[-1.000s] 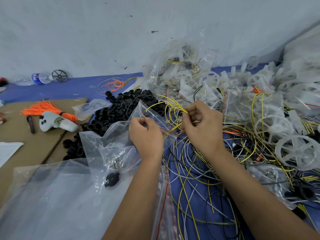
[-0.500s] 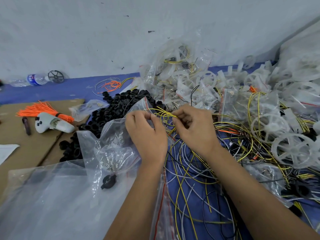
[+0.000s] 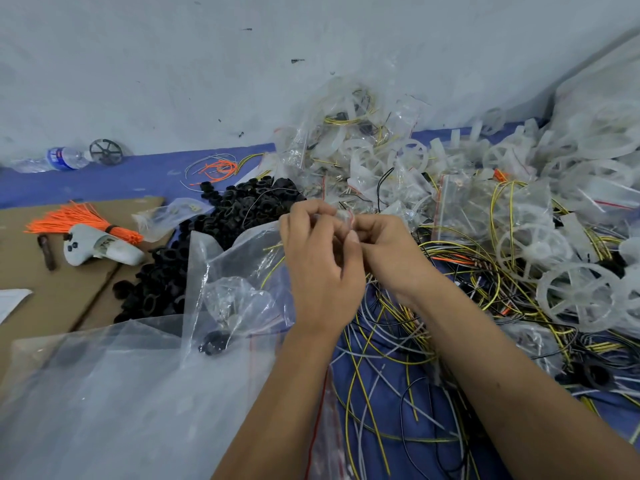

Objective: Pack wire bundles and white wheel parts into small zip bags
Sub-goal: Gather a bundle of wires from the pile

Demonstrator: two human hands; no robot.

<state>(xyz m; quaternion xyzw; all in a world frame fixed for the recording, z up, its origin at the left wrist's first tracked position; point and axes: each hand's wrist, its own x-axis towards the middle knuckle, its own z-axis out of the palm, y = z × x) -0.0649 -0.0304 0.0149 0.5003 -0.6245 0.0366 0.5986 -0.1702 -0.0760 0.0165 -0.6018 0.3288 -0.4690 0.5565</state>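
My left hand (image 3: 320,261) and my right hand (image 3: 384,252) meet at the middle of the view, fingertips together, both pinching the top edge of a small clear zip bag (image 3: 273,268) with a red strip. Yellow wire shows through the bag just left of my left hand. Loose yellow, white and black wires (image 3: 388,348) lie tangled on the blue cloth under my forearms. White spoked wheel parts (image 3: 581,294) are heaped at the right, some in filled zip bags (image 3: 349,150) behind my hands.
A pile of black rings (image 3: 194,244) lies left of my hands. Brown cardboard (image 3: 52,306) carries an orange tie bundle (image 3: 79,220) and a white controller (image 3: 100,249). A large clear plastic sheet (image 3: 104,393) covers the near left. A water bottle (image 3: 59,158) lies by the wall.
My hands have come together. The yellow wire loop that my right hand held beside the bag now sits behind the bag's plastic, and both hands pinch the bag's top edge.
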